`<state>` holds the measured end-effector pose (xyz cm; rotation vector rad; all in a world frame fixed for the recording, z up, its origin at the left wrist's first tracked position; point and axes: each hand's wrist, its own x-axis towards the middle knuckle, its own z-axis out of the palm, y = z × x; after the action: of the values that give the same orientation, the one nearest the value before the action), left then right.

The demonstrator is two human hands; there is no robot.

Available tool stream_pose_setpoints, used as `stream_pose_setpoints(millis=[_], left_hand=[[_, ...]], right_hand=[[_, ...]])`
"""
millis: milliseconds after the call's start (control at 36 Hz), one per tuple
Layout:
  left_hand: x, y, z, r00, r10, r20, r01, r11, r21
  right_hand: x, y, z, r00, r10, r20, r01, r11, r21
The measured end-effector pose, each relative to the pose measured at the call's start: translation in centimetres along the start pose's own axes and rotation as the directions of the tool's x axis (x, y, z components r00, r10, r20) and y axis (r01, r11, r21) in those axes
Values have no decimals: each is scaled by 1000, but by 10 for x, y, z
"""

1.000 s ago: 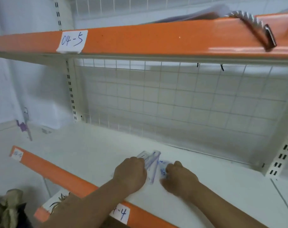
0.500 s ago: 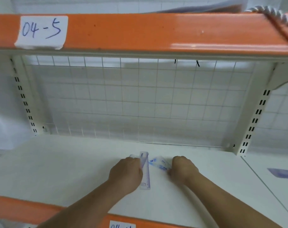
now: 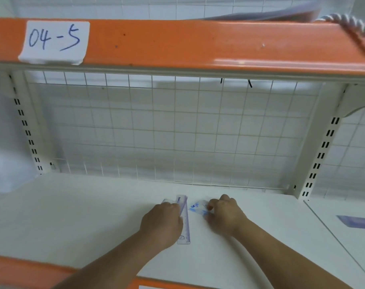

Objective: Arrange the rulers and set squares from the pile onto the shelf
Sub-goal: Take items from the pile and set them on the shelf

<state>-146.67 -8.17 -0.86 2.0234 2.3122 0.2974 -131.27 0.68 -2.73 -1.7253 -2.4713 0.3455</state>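
The clear ruler lies flat on the white shelf, its long axis running 12 to 6 o'clock. My left hand, knuckles up, curls its fingers over the ruler's 9 o'clock edge and grips it. Just beside it at 3 o'clock, my right hand pinches a small clear blue-printed piece with bent fingers, low on the shelf.

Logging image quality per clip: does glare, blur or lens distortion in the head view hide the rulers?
Head view: the wide lens bows the orange beam, which carries a glare streak; the clear ruler held by the left hand is soft but visible; the blue-printed piece pinched by the right hand is too blurred to identify.
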Motion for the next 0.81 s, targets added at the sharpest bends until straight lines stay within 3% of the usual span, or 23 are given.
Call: stream_pose_setpoints(millis=[806], left_hand=[[-6,15,-7,999,43,2,-43,999,-10]], right_hand=[[-6,22,-25,975,79,206,-31,974,-226]])
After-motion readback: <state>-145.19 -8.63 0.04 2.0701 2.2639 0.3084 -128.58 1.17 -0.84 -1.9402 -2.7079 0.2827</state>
